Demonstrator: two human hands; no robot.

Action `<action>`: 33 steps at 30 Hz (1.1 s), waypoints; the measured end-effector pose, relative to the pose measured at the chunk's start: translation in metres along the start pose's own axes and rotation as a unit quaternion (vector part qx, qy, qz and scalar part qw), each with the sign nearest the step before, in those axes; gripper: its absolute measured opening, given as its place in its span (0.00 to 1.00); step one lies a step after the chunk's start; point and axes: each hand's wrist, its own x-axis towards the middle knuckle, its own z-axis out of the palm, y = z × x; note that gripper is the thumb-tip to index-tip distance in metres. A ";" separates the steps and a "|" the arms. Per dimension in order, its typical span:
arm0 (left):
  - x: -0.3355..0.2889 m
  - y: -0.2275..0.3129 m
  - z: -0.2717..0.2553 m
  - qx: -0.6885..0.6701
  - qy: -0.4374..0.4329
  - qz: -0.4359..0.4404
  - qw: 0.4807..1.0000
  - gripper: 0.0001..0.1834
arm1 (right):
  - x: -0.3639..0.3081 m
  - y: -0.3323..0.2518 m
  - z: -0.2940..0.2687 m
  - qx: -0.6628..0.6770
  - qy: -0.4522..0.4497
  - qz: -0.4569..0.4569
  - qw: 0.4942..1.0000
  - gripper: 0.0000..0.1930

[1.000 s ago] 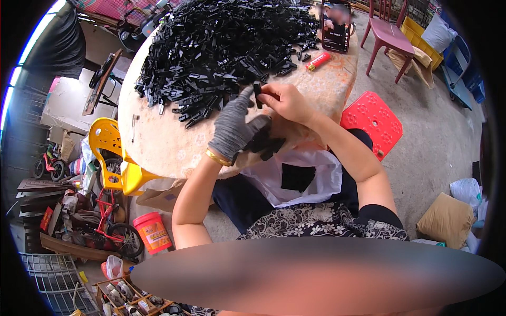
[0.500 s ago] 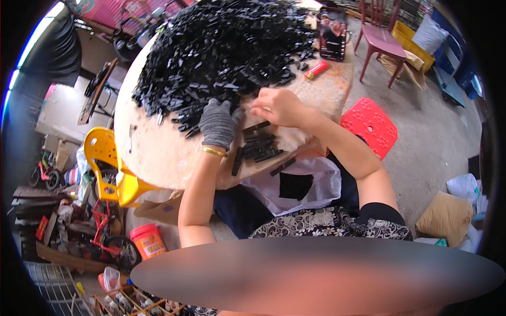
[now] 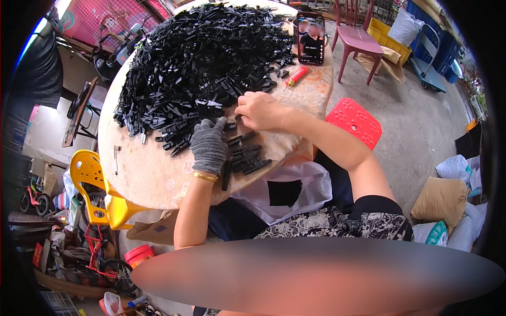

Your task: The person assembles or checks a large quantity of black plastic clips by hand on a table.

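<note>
A grey knit glove covers my left hand (image 3: 209, 146), at the near edge of a large heap of small black plastic pieces (image 3: 203, 58) on the table. Its fingers are closed, with a short black plastic piece (image 3: 230, 126) at the thumb and fingertips. Just right of it, my bare right hand (image 3: 261, 111) is closed in a pinch, its fingertips close to that piece; what they grip is mostly hidden. Several longer black assembled pieces (image 3: 250, 158) lie in a small group below both hands, near the table's front edge.
The round table (image 3: 158, 181) has a pale cover. A phone (image 3: 310, 39) stands at its far right, near a red lighter-like tube (image 3: 297, 76). A white bag (image 3: 316, 184) sits in my lap. Around stand a red stool (image 3: 354, 126), a yellow chair (image 3: 118, 208) and a maroon chair (image 3: 358, 39).
The whole view has shifted, so the table sits lower and further left. My hands remain close together, and the right fingers have closed in toward the left fingertips.
</note>
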 end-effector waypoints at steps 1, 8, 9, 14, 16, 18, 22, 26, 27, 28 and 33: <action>-0.002 0.000 0.001 -0.005 0.026 0.020 0.999 0.18 | 0.000 -0.001 0.000 0.003 0.018 -0.024 1.000 0.06; 0.001 0.005 -0.008 -0.156 -0.074 -0.076 0.982 0.18 | -0.004 -0.002 0.002 0.064 0.107 -0.061 0.990 0.08; -0.001 0.005 -0.010 -0.173 -0.054 -0.068 0.981 0.17 | -0.005 -0.007 -0.002 0.083 0.108 -0.059 0.989 0.08; -0.001 -0.005 -0.005 -0.204 -0.040 -0.050 0.977 0.16 | -0.016 -0.009 0.002 0.147 0.058 -0.048 0.986 0.07; -0.002 -0.008 -0.003 -0.238 -0.020 -0.037 0.970 0.18 | -0.015 -0.009 0.000 0.176 0.046 -0.036 0.983 0.06; -0.003 -0.010 -0.005 -0.267 -0.040 -0.033 0.962 0.19 | -0.015 -0.009 -0.001 0.199 0.039 -0.027 0.979 0.06; -0.005 -0.007 -0.004 -0.335 -0.023 -0.089 0.938 0.22 | -0.017 -0.005 -0.008 0.280 -0.024 0.008 0.960 0.10; -0.003 -0.011 0.004 -0.264 0.020 -0.002 0.964 0.18 | -0.019 0.001 -0.008 0.312 -0.024 -0.002 0.950 0.11; -0.004 -0.010 0.004 -0.255 0.053 0.004 0.965 0.15 | -0.018 -0.001 -0.008 0.368 -0.047 0.003 0.928 0.11; -0.004 -0.011 0.004 -0.258 0.052 0.011 0.965 0.15 | -0.017 -0.003 -0.007 0.423 -0.069 0.008 0.903 0.11; -0.004 -0.016 0.006 -0.246 0.061 -0.049 0.966 0.12 | -0.017 -0.008 -0.003 0.381 -0.074 -0.065 0.919 0.11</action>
